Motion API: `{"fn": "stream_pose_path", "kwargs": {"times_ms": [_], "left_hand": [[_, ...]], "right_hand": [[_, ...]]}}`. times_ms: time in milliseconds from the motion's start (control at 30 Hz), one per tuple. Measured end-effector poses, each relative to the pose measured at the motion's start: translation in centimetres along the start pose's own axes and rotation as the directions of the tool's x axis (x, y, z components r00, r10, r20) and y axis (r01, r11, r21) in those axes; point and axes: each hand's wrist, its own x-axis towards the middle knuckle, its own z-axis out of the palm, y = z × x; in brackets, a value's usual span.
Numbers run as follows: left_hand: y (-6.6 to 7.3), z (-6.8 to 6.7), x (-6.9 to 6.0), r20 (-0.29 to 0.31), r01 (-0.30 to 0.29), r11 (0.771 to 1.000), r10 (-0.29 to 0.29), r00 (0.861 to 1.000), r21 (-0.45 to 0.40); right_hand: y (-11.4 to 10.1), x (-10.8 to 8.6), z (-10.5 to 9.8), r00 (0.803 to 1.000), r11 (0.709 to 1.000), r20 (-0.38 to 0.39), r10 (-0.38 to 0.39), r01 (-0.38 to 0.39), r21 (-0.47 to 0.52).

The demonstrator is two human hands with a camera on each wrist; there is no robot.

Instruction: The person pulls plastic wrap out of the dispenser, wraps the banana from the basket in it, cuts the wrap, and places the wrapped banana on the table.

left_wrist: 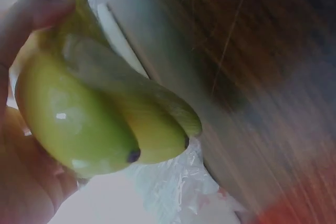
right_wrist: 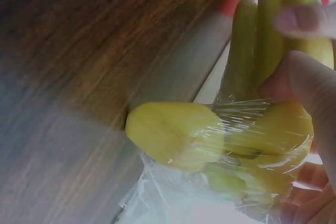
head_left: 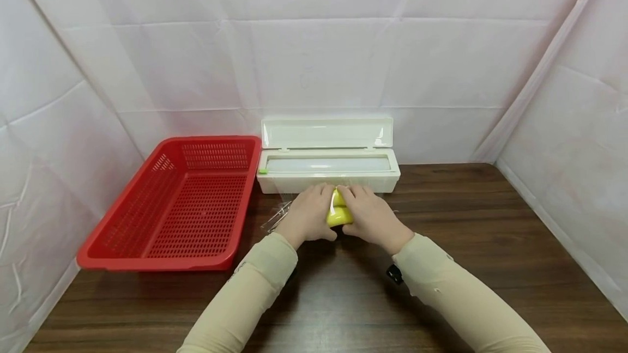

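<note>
A bunch of bananas [head_left: 339,214] is held between both hands in front of the white cling film box [head_left: 279,184]. My left hand [head_left: 309,212] grips it from the left, its thumb against the yellow-green bananas [left_wrist: 79,114] in the left wrist view. From the other side my right hand [head_left: 371,218] holds the bunch, thumb and fingers around it. Clear cling film [right_wrist: 241,116] stretches tightly over part of the bananas [right_wrist: 173,132] in the right wrist view. Loose, crumpled film [head_left: 278,217] also shows left of the hands. Much of the fruit is hidden by the hands in the head view.
A red perforated plastic basket [head_left: 162,263] stands on the left of the dark wooden table [head_left: 490,233], close beside the box. The box's lid [head_left: 327,133] is raised, with a film roll [head_left: 327,164] inside. White sheets [head_left: 314,59] hang around the table.
</note>
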Motion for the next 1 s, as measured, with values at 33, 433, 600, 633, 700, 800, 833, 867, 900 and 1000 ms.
{"fn": "stream_pose_path", "kwargs": {"times_ms": [33, 433, 600, 633, 700, 800, 833, 867, 900, 1000], "left_hand": [[0.2, 0.0, -0.1, -0.006, 0.012, 0.999, -0.012, 1.0, 0.033], [0.4, -0.1, -0.4, -0.025, 0.031, 0.998, -0.029, 0.999, 0.06], [-0.2, -0.2, -0.2, -0.045, -0.002, 1.0, 0.001, 0.999, -0.031], [-0.3, -0.2, -0.1, -0.044, -0.002, 0.999, 0.0, 0.999, -0.046], [-0.5, -0.2, 0.0, -0.042, 0.001, 0.997, -0.004, 0.999, -0.076], [-0.7, -0.3, 0.0, -0.026, 0.013, 0.994, -0.016, 1.0, -0.112], [-0.8, -0.3, 0.1, -0.021, 0.014, 0.993, -0.017, 1.0, -0.119], [-0.9, -0.4, 0.1, -0.016, 0.015, 0.992, -0.017, 1.0, -0.124], [-0.9, -0.4, 0.1, -0.01, 0.016, 0.991, -0.018, 1.0, -0.13], [-1.0, -0.4, 0.2, 0.005, 0.022, 0.989, -0.021, 1.0, -0.149]], "right_hand": [[0.0, 0.0, 0.0, 1.0, 1.0, 0.005, 0.001, -0.001, -0.004], [1.0, 0.9, -0.4, 0.988, 0.989, 0.141, 0.058, -0.076, 0.127], [1.4, 1.4, -0.7, 0.98, 0.983, 0.192, 0.057, -0.089, 0.161], [1.4, 1.5, -0.7, 0.978, 0.983, 0.201, 0.056, -0.089, 0.161], [1.4, 1.6, -0.9, 0.974, 0.983, 0.219, 0.055, -0.091, 0.159], [1.4, 1.9, -1.1, 0.967, 0.982, 0.247, 0.059, -0.1, 0.16], [1.4, 1.9, -1.2, 0.965, 0.981, 0.256, 0.061, -0.105, 0.162], [1.3, 2.0, -1.3, 0.963, 0.98, 0.264, 0.062, -0.109, 0.166], [1.3, 2.0, -1.3, 0.961, 0.979, 0.27, 0.063, -0.112, 0.172], [1.3, 2.0, -1.4, 0.954, 0.973, 0.292, 0.073, -0.132, 0.19]]}}
